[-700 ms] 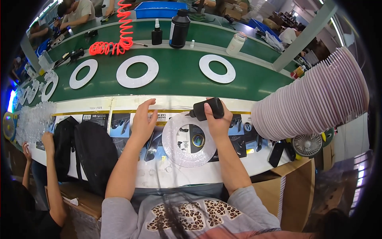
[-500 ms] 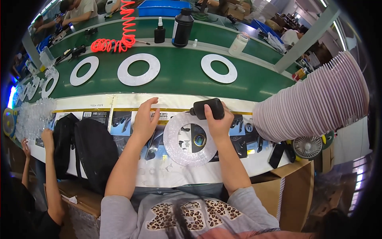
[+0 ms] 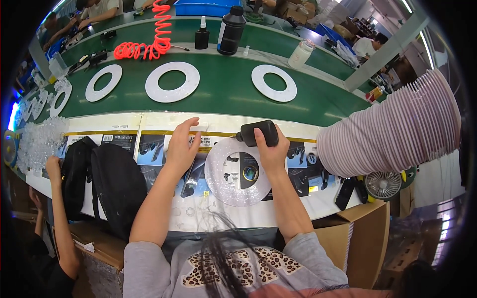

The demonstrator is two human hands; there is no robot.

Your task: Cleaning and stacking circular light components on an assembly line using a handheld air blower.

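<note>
A white, speckled flat ring [image 3: 216, 174] lies on the worktable in front of me, with printed sheets showing through its hole. My right hand [image 3: 274, 153] is wrapped round a black squeeze bottle [image 3: 264, 133], held tilted so its narrow tip points left over the ring's far rim. Whether the tip touches the ring, I cannot tell. To the left of the ring, my left hand [image 3: 183, 147] hovers or rests with fingers loosely stretched and nothing in it.
More white rings [image 3: 172, 82] lie on the green belt [image 3: 223, 94] beyond. At right leans a tall stack of rings [image 3: 387, 129] by a small fan [image 3: 382, 185]. A black backpack [image 3: 117, 184] sits left, near a co-worker's arm [image 3: 60, 213]. Bottles [image 3: 231, 32] stand behind.
My hands, the bottle and the ring keep nearly the same places. The co-worker's hands at the left have shifted slightly, one of them lower.
</note>
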